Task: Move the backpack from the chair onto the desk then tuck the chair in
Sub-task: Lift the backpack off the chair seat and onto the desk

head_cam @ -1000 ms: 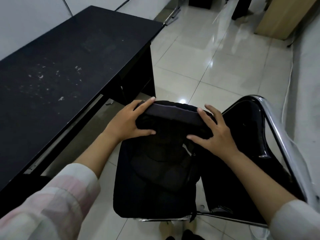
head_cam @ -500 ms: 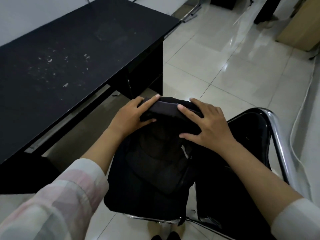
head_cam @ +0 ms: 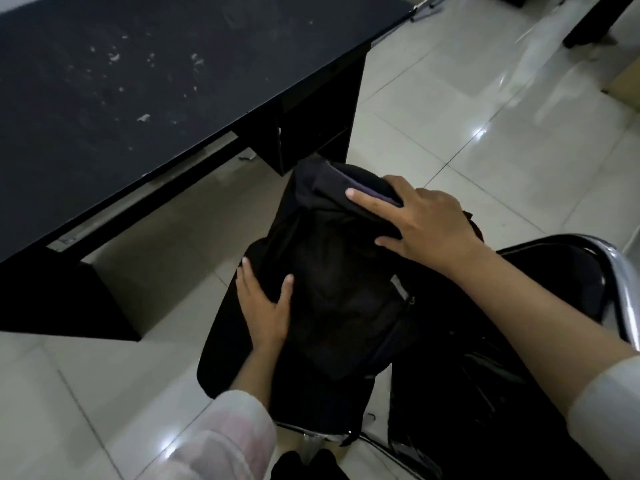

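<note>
At 5 o'clock of the tabletop, we clasp the backpack: right hand closed over its top, left hand cupping its side, ready to lift off the chair.

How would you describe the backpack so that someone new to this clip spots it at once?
Start at the black desk on the upper left, then drop to the tiled floor before it, where a chrome-framed chair stands. The backpack is the soft black bag at the chair's left, under both hands, with a purple-grey band across its top.

Desk top clear, chair rt.
</note>
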